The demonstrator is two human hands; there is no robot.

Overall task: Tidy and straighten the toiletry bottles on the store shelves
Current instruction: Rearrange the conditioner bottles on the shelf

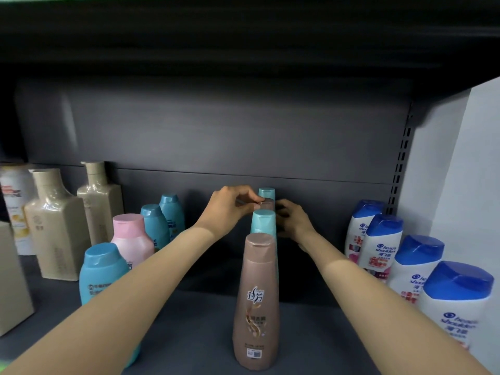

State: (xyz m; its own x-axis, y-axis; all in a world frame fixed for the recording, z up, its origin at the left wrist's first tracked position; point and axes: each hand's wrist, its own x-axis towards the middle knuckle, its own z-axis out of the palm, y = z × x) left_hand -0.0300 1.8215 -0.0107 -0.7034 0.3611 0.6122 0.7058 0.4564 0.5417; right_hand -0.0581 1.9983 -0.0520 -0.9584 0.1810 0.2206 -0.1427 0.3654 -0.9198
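Beige square bottles (58,226) stand far left on the shelf (189,320). At mid-shelf the left hand (230,205) pinches the cap of a brown bottle (267,204) third in a file behind the front brown bottle (256,301). The right hand (293,220) curls round its far side, the grip hidden; white blue-capped bottles (384,242) line the right.

Your view is dim under the dark upper shelf (243,36), whose edge is blurred. Light comes from in front, brightening the white wall (460,171) at right. Soft glare sits on the beige bottles (56,226). Wide-angle distortion bends the frame edges.
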